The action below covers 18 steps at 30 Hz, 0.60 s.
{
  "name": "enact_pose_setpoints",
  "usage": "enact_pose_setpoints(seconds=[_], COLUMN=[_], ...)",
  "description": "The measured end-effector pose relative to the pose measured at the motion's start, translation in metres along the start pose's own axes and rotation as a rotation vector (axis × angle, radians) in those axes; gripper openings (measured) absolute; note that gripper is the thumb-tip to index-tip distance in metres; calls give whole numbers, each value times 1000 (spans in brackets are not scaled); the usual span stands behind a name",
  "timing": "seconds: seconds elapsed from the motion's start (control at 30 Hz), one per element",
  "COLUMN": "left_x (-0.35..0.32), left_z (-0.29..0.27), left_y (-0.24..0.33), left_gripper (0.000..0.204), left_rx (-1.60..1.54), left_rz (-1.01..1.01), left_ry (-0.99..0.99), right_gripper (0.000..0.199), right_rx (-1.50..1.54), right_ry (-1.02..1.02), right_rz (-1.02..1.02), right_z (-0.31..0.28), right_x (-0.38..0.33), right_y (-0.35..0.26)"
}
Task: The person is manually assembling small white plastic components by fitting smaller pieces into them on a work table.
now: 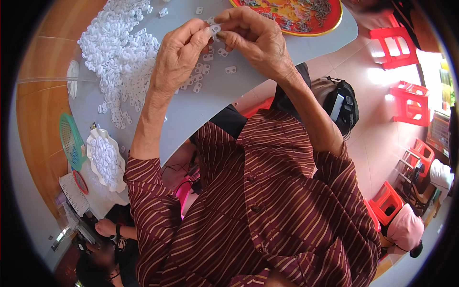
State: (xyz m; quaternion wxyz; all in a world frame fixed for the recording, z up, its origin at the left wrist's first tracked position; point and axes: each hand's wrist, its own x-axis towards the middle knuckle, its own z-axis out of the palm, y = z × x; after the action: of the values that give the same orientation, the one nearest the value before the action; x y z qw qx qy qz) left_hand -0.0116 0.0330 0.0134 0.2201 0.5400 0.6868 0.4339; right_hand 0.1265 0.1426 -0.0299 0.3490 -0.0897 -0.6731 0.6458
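Hands [178,55] (2) hold 1+ wht. pc. [215,29] nr. 1 tray [331,22].

Premises: I find a makeshift workroom for small parts, simply furnished; whether house or shop, I cannot tell. Evidence: the grey table [191,109] carries a loose heap of white plastic pieces [119,52] and, on its far right part, a red floral tray [311,34] of small metal parts [296,23]. Red plastic stools [389,33] stand to the table's right, on pale tiled floor [373,124]. A person in pink [405,227] is well off to its right; a co-worker in black [126,258] is near its left end.
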Motion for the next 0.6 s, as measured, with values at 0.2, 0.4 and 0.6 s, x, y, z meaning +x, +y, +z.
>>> enact_pose_setpoints(seconds=[0.2, 0.4, 0.6], left_x=[-2, -2, -3], left_z=[9, 9, 11], left_y=[-1, -3, -7], left_gripper=[30, 31, 27], left_rx=[-57, -61, -73], left_rz=[-36, -99, -22], left_ry=[18, 95, 94], right_gripper=[24, 28, 39], right_rx=[27, 50, -83], right_ry=[2, -8, -96], right_rz=[33, 1, 22], right_z=[-2, 2, 1], right_x=[0, -1, 0], right_y=[-1, -4, 1])
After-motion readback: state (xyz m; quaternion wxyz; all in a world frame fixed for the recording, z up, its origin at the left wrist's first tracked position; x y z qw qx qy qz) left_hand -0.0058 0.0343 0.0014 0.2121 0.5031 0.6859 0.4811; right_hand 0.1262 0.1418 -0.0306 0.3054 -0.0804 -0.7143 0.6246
